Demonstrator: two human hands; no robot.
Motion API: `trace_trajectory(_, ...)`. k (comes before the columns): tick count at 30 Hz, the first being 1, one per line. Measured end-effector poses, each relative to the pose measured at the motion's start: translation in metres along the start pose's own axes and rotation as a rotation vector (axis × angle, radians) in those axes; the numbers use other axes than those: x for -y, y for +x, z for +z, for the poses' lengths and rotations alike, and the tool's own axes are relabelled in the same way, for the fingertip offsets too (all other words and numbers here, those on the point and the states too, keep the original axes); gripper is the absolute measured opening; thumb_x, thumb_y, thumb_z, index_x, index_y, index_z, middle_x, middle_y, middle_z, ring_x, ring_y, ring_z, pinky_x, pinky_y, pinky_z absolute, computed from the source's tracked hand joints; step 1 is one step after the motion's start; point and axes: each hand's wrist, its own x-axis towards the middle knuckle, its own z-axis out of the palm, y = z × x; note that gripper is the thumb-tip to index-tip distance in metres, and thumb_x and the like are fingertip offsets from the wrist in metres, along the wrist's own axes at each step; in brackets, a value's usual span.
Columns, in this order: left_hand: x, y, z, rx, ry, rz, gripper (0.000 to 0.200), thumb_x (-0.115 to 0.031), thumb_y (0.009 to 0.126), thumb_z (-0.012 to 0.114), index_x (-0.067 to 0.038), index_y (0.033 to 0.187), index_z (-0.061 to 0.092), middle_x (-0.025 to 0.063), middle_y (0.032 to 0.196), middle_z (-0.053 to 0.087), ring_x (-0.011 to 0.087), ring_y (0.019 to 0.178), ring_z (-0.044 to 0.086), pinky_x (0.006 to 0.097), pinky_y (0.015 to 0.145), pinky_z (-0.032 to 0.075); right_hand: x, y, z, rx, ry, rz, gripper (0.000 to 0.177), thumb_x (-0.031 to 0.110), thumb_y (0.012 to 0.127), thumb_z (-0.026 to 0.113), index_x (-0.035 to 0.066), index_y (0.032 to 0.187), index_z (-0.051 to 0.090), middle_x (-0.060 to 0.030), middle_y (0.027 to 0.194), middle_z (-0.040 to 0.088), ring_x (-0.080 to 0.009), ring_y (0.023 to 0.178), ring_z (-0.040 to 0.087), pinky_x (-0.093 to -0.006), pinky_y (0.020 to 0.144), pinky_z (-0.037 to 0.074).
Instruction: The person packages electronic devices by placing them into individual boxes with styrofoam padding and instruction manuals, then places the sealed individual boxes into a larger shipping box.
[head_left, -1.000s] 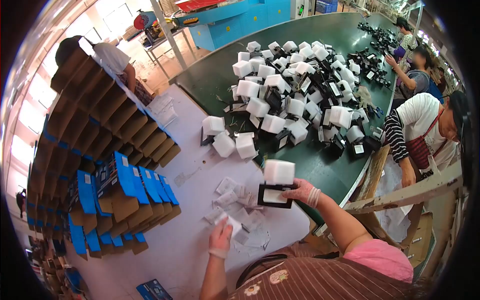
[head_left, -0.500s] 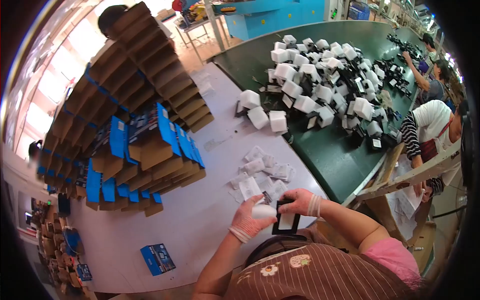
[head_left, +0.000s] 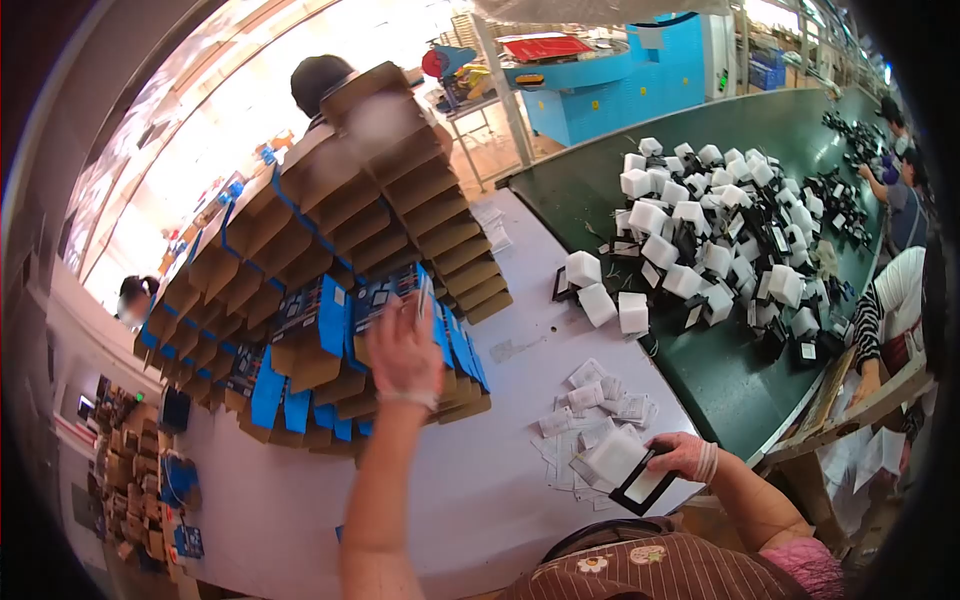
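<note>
My left hand [head_left: 405, 350], in a thin glove, reaches over the stack of blue printed cardboard boxes [head_left: 335, 325]. Its fingers are stretched out against the top of one box, touching it. Over the near part of the table, my right hand [head_left: 683, 457] grips a flat black-framed device [head_left: 645, 487] with a pale panel. A white foam block [head_left: 615, 455] sits at the device's far side; whether it is fitted on cannot be told. Folded paper leaflets [head_left: 590, 400] lie loosely on the table just beyond.
A heap of white foam blocks and black devices [head_left: 700, 235] covers part of the green conveyor belt [head_left: 700, 375]. Open brown cartons [head_left: 400, 215] rise in tiers behind the blue boxes on the pale table [head_left: 520, 375]. Co-workers are along the right side; another person stands behind the cartons.
My left hand has left the foam block and moved up and left to the blue boxes. My right hand keeps the black device, now tilted. The camera view has shifted.
</note>
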Motion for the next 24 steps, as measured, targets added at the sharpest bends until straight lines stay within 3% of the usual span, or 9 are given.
trace_trajectory(1, 0.024, 0.015, 0.020, 0.014, 0.120, 0.104, 0.056, -0.008, 0.079, 0.055, -0.010, 0.135, 0.051, 0.0086, 0.133, 0.057, 0.0355, 0.127, 0.046, 0.0538, 0.105, 0.034, -0.004, -0.004, -0.002, -0.019, 0.177, -0.003, 0.039, 0.007, 0.081, 0.073, 0.000, 0.117, 0.060, -0.0089, 0.102, 0.067, -0.0194, 0.094, 0.065, -0.0341, 0.088, 0.054)
trace_trajectory(3, 0.055, 0.031, 0.058, 0.134, 0.258, 0.311, 0.033, -0.015, 0.087, 0.051, -0.013, 0.118, 0.064, 0.0019, 0.128, 0.060, 0.0282, 0.130, 0.045, 0.0536, 0.112, 0.027, -0.009, -0.001, -0.004, -0.037, 0.326, -0.048, 0.038, 0.007, 0.082, 0.072, -0.001, 0.117, 0.059, -0.0098, 0.101, 0.066, -0.0211, 0.092, 0.066, -0.0363, 0.088, 0.054)
trace_trajectory(5, 0.067, 0.039, 0.103, 0.200, 0.099, 0.486, 0.025, -0.016, 0.086, 0.052, -0.012, 0.104, 0.070, 0.0023, 0.120, 0.064, 0.0267, 0.126, 0.049, 0.0539, 0.112, 0.027, 0.004, -0.007, 0.008, -0.057, 0.421, -0.115, 0.036, 0.007, 0.082, 0.071, -0.002, 0.116, 0.059, -0.0098, 0.102, 0.066, -0.0210, 0.093, 0.066, -0.0358, 0.088, 0.054)
trace_trajectory(9, 0.028, 0.072, 0.049, 0.260, 0.127, 0.573, 0.009, -0.010, 0.072, 0.059, -0.009, 0.080, 0.065, 0.0047, 0.094, 0.064, 0.0253, 0.102, 0.059, 0.0460, 0.094, 0.043, 0.020, -0.016, 0.006, -0.152, 0.424, -0.263, 0.039, 0.010, 0.082, 0.072, -0.002, 0.118, 0.059, -0.0085, 0.102, 0.066, -0.0184, 0.091, 0.064, -0.0335, 0.087, 0.053)
trace_trajectory(11, 0.000, 0.078, -0.011, 0.105, -0.068, 0.430, 0.005, -0.012, 0.068, 0.061, -0.010, 0.073, 0.060, 0.0065, 0.081, 0.059, 0.0257, 0.088, 0.059, 0.0409, 0.083, 0.048, 0.039, -0.024, 0.011, -0.249, 0.373, -0.372, 0.044, 0.011, 0.082, 0.073, -0.001, 0.122, 0.057, -0.0080, 0.106, 0.064, -0.0174, 0.094, 0.063, -0.0327, 0.087, 0.052)
trace_trajectory(13, -0.023, 0.048, -0.043, 0.022, -0.018, 0.286, 0.010, -0.010, 0.076, 0.059, -0.012, 0.067, 0.060, 0.0069, 0.073, 0.056, 0.0263, 0.076, 0.057, 0.0363, 0.073, 0.049, 0.051, -0.025, 0.014, -0.254, 0.309, -0.482, 0.055, 0.010, 0.082, 0.073, 0.000, 0.130, 0.051, -0.0079, 0.113, 0.062, -0.0171, 0.101, 0.060, -0.0319, 0.091, 0.050)
trace_trajectory(17, -0.070, -0.070, -0.030, 0.654, -0.073, -0.107, 0.013, -0.010, 0.081, 0.055, -0.009, 0.070, 0.061, 0.0105, 0.077, 0.059, 0.0257, 0.086, 0.062, 0.0379, 0.071, 0.051, 0.078, -0.018, 0.056, -0.199, 0.126, -0.606, 0.060, 0.003, 0.082, 0.071, 0.000, 0.136, 0.046, -0.0073, 0.117, 0.059, -0.0168, 0.106, 0.058, -0.0322, 0.096, 0.047)
trace_trajectory(20, -0.091, -0.169, 0.017, 1.177, -0.298, -0.279, 0.023, -0.018, 0.090, 0.047, -0.009, 0.091, 0.068, 0.0093, 0.093, 0.065, 0.0254, 0.096, 0.062, 0.0359, 0.080, 0.053, 0.065, 0.008, 0.093, -0.135, -0.051, -0.529, 0.058, 0.000, 0.083, 0.070, 0.004, 0.136, 0.048, -0.0077, 0.118, 0.060, -0.0158, 0.106, 0.058, -0.0323, 0.095, 0.048)
trace_trajectory(24, -0.125, -0.260, 0.042, 1.243, -0.364, -0.354, 0.029, -0.020, 0.092, 0.046, -0.012, 0.109, 0.068, 0.0088, 0.110, 0.065, 0.0251, 0.108, 0.060, 0.0356, 0.088, 0.053, 0.032, 0.056, 0.139, -0.068, -0.634, -0.486, 0.053, 0.010, 0.082, 0.072, 0.010, 0.132, 0.052, -0.0118, 0.112, 0.066, -0.0216, 0.103, 0.063, -0.0333, 0.091, 0.050)
